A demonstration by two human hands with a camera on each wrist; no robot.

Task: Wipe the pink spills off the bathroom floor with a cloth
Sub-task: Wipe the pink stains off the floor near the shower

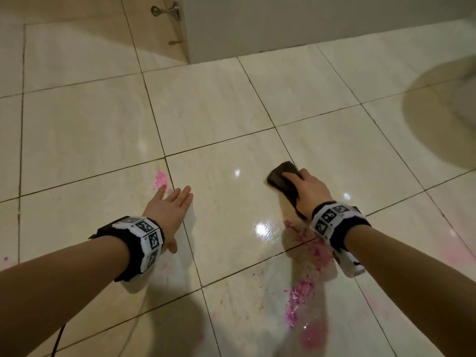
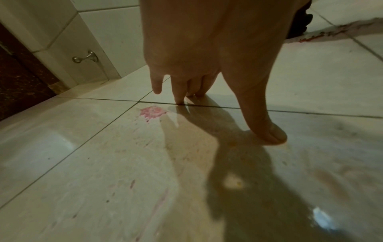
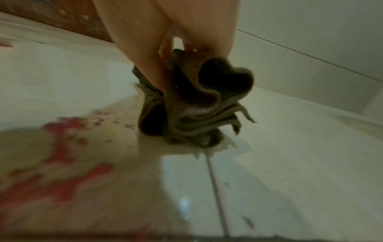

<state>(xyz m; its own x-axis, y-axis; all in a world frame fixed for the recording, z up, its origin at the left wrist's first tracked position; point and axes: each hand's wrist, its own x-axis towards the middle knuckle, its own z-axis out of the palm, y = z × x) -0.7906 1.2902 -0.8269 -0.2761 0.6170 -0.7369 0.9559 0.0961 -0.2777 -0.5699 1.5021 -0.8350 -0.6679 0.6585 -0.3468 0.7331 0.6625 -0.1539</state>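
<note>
A dark brown cloth (image 1: 282, 180) lies bunched on the glossy tile floor, and my right hand (image 1: 306, 189) grips it from above; the right wrist view shows its folds (image 3: 199, 104) pressed to the tile under my fingers. Pink spill (image 1: 301, 292) spreads behind that hand, toward me, blurred in the right wrist view as red patches (image 3: 62, 163). A smaller pink patch (image 1: 160, 179) sits just beyond my left hand (image 1: 171, 204), which rests flat on the floor with straight fingers (image 2: 179, 91). The same patch (image 2: 152, 112) lies beside those fingertips.
A white wall corner (image 1: 231, 29) with a metal door stop (image 1: 166, 10) stands ahead. A rounded white fixture (image 1: 466, 86) casts a shadow at the far right. A dark door (image 2: 18, 91) is at the left. Faint pink smears (image 1: 311, 338) mark the near tiles.
</note>
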